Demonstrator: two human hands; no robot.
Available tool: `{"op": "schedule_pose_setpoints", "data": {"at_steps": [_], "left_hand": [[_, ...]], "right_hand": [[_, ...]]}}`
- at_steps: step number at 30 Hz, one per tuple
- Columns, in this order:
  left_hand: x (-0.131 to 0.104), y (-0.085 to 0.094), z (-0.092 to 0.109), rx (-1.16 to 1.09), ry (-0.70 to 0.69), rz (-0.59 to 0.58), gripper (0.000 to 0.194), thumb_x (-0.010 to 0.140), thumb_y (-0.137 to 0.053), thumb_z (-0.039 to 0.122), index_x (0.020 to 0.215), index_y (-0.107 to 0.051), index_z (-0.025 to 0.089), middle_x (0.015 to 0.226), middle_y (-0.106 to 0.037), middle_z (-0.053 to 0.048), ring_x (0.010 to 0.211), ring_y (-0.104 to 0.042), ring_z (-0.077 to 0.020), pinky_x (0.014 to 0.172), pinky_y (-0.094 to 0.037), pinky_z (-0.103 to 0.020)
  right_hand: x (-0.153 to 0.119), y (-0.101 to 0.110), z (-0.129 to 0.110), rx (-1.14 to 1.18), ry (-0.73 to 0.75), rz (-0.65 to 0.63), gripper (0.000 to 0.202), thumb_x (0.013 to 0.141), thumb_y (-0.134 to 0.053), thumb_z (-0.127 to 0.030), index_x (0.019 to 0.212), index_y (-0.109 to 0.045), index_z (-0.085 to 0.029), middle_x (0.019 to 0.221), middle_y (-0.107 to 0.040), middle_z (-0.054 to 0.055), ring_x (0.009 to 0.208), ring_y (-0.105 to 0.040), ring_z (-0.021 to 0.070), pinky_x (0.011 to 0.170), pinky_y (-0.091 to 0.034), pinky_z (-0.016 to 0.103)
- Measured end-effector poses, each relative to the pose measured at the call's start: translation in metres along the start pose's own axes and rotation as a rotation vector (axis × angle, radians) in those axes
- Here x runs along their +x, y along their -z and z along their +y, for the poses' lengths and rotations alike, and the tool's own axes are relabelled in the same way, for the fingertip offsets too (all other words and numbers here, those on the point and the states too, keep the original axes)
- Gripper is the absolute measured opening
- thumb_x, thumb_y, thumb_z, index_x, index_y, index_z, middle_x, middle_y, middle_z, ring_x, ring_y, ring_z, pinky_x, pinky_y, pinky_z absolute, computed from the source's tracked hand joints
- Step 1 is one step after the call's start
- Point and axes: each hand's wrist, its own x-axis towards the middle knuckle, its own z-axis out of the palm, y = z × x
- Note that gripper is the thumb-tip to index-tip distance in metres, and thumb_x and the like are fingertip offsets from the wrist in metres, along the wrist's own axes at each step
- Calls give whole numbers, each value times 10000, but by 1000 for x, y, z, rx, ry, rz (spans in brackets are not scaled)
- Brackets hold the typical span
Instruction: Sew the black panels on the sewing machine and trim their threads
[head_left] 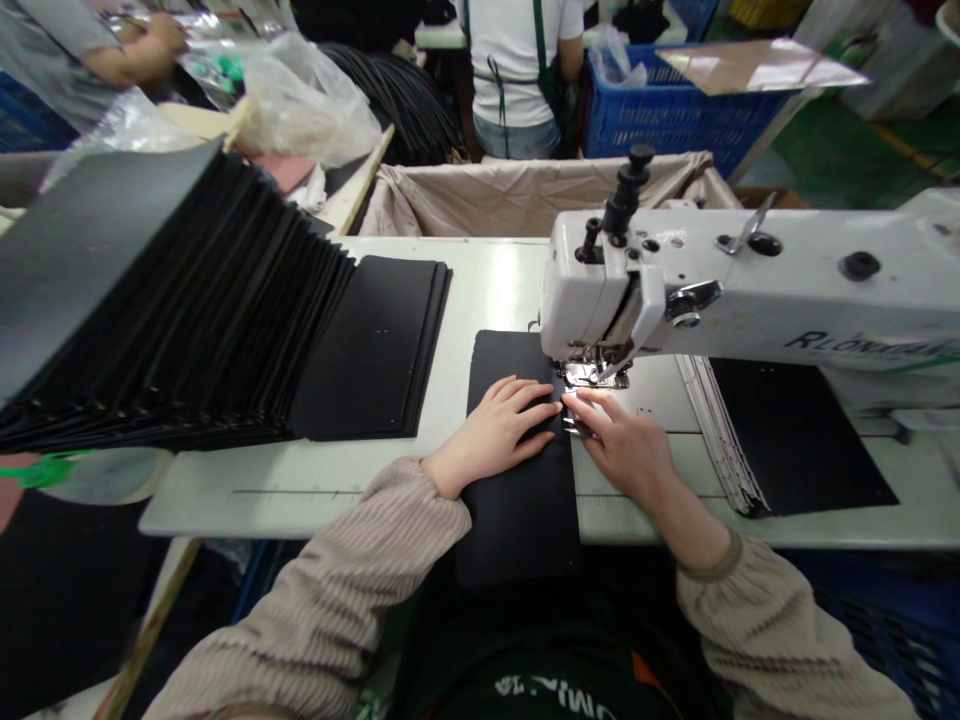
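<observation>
A: Dark cloth apron with white lettering (555,680) nearest. Hands?
B: Left hand (499,430) spread flat on black rectangular sheet (521,515); right hand (626,445) curled around pronged silver metal tool (574,427).
A: Sheet?
B: On pale-green table (300,505), beside white sewing machine (750,285).

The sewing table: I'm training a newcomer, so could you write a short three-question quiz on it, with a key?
1. In the picture, where is the tall stack of thin black sheets relative to the long-armed white sewing machine?
A) Left
B) Right
C) Directly underneath

2. True or false: the person's bare right hand rests on top of the machine.

3. Fill in: the hand laid over the flat black rectangular panel is the person's ____ hand.

Key: 1. A. 2. False; its fingertips are just below the silver metal presser foot. 3. left.
</observation>
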Motion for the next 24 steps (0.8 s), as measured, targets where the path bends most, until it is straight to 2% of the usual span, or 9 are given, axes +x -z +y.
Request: {"op": "schedule_pose_setpoints", "data": {"at_steps": [24], "left_hand": [[0, -4, -2, 23, -5, 41, 336, 982, -473, 291, 1295, -584, 237, 1372, -539, -89, 1306, -449, -248, 1143, -320, -487]], "right_hand": [[0, -2, 0, -43, 3, 17, 479, 957, -464, -315, 1430, -444, -389, 1431, -510, -12, 863, -660, 160, 571, -481, 262]]}}
